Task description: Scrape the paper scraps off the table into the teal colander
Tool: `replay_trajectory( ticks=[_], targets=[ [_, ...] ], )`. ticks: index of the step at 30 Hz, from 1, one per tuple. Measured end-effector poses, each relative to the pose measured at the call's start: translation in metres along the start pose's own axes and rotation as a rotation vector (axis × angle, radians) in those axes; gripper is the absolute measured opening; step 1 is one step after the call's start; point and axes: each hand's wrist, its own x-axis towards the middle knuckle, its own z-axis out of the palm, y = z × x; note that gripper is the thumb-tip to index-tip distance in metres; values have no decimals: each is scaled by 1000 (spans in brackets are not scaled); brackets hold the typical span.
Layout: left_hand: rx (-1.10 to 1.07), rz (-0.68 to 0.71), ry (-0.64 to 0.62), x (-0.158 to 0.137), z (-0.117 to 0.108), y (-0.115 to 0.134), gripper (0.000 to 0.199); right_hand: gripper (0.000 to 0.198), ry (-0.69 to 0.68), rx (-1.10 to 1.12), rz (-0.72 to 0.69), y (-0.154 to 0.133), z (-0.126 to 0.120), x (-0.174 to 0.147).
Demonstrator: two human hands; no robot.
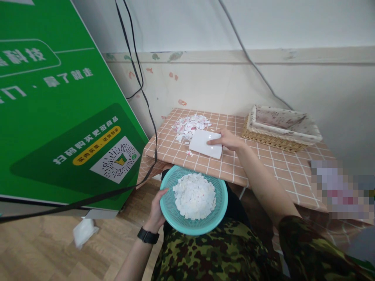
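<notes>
Okay so I'm counting one green colander (222, 200), one white sheet (205, 145), one basket (272, 141) and two piles of paper bits, too many to count singly. One pile (191, 125) is sitting on the table (234, 168), the other (195, 197) is lying in the colander. Left hand (158, 210) is clamping the colander's rim; right hand (230, 139) is pinching the sheet beside the table pile, thumb on top.
</notes>
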Motion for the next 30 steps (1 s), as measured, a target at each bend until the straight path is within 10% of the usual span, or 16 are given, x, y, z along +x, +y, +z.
replay_trajectory(
  ticks=[30],
  targets=[
    [-10,18,-7,-2,1,3,18,31,-119,-229,-23,-8,-7,-4]
  ],
)
